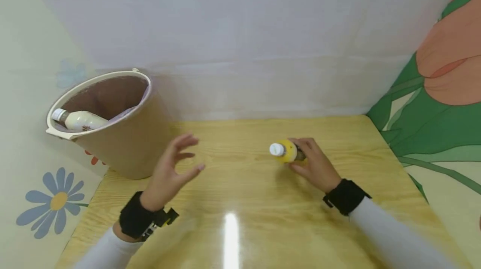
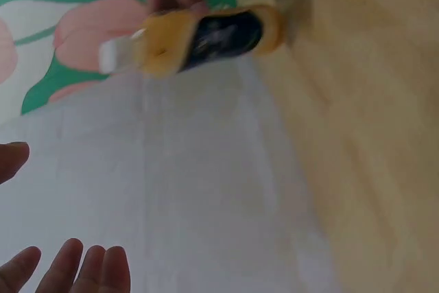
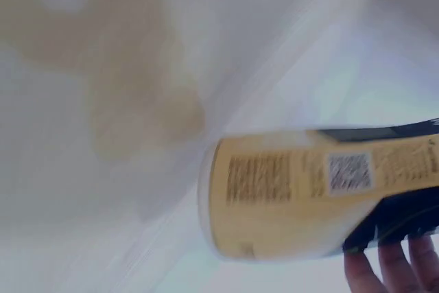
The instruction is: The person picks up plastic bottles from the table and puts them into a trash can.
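Observation:
My right hand (image 1: 317,168) grips a bottle of yellow drink (image 1: 286,151) with a white cap, over the right half of the table. In the left wrist view the bottle (image 2: 223,36) shows a dark label round its middle, its base close to the tabletop. Printed codes show on the bottle's yellow side (image 3: 274,186) in the right wrist view, where fingertips (image 3: 398,269) press against the label. Over the table beside the bin, my left hand (image 1: 167,175) holds nothing, its thumb spread away from the fingers.
A tall brown bin (image 1: 140,148) with a pale rim stands at the table's back left. Inside it leans a cream-coloured bottle (image 1: 84,120) with a white cap. Behind the wooden table (image 1: 233,185) hangs a white sheet (image 1: 255,60); painted flower walls flank both sides.

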`<state>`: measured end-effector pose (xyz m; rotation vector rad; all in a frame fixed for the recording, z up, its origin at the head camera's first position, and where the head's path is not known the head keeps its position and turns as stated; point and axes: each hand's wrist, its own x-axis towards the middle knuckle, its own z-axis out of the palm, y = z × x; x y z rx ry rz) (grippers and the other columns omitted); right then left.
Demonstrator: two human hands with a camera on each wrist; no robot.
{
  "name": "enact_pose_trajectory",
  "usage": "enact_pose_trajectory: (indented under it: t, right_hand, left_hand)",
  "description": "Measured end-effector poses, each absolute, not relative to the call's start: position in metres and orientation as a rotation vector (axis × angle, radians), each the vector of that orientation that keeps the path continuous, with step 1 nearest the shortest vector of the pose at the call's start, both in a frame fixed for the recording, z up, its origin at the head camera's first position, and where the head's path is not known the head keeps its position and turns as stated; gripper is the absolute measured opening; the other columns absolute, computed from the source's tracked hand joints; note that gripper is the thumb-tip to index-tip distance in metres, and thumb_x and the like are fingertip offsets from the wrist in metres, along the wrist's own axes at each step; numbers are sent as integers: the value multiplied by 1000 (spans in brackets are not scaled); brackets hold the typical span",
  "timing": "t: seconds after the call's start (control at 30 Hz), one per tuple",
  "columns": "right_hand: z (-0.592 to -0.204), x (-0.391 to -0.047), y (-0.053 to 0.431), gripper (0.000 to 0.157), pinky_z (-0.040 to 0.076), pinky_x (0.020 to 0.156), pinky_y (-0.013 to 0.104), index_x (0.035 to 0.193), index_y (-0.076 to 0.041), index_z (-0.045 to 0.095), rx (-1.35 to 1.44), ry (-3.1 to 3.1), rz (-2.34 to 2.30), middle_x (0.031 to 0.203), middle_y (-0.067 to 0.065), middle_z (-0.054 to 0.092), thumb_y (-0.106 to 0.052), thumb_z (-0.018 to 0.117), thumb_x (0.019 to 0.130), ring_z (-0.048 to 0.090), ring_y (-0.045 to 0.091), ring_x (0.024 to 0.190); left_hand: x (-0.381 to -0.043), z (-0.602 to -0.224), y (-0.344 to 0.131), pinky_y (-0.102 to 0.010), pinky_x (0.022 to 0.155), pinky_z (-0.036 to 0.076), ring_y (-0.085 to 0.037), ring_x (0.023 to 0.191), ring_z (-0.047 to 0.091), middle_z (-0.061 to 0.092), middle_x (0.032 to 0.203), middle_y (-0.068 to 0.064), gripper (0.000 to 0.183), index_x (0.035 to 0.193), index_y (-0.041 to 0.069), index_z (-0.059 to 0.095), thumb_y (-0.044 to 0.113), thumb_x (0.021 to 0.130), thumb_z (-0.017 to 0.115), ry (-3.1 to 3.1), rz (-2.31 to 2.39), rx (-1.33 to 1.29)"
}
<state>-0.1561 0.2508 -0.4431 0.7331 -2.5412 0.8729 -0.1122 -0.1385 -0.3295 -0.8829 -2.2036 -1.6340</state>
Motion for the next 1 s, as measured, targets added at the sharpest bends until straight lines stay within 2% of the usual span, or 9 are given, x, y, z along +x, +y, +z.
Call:
enact_pose_trajectory:
  t: [0.1,0.23,0.4,0.53,0.7,0.83,1.0]
  right_hand:
    - [-432,-117,217,84,43,92,45,140,-19,39,819,-2509,1071,126,2,42,-15,84,70,43,18,114]
    - [-417,-78,184,84,41,96,44,138,-15,40,925,-2428,1275,128,-3,44,-13,85,68,43,17,116]
    - [-394,-50,157,76,44,94,40,133,-3,44,1034,-2314,1385,123,4,47,-8,84,67,47,21,112]
    - [-385,-41,151,74,44,94,37,129,2,46,1040,-2297,1374,120,5,48,-7,84,67,48,21,110]
    - [-391,-42,155,77,44,94,38,132,2,43,1038,-2296,1335,122,6,48,-6,83,67,48,22,112]
    - [-410,-53,166,77,46,91,40,139,-5,38,1035,-2329,1271,127,5,45,-13,79,75,47,22,114]
    - [-434,-75,195,59,45,91,38,139,-17,42,927,-2456,1150,130,-1,44,-16,69,87,44,17,117]
  left_hand:
    - [-101,-367,-109,-49,88,46,-32,117,44,46,131,-13,76,139,4,34,-5,75,75,-2299,-1592,-1012]
    - [-94,-414,-79,-42,92,45,-24,122,41,42,137,-7,81,143,14,31,15,77,78,-2406,-1462,-1162]
    - [-86,-440,-57,-38,97,41,-16,122,40,44,135,3,79,140,21,36,17,75,80,-2434,-1444,-1245]
    - [-80,-445,-49,-39,98,40,-14,120,43,47,131,6,76,136,22,41,15,73,82,-2417,-1445,-1231]
    - [-78,-445,-48,-40,99,39,-16,120,43,47,131,4,74,136,19,41,13,74,80,-2415,-1454,-1196]
    - [-81,-440,-56,-41,96,42,-16,114,48,51,124,1,67,133,17,44,15,76,78,-2414,-1499,-1104]
    - [-92,-396,-83,-43,92,44,-20,106,54,57,116,-3,60,127,11,48,3,75,77,-2313,-1596,-935]
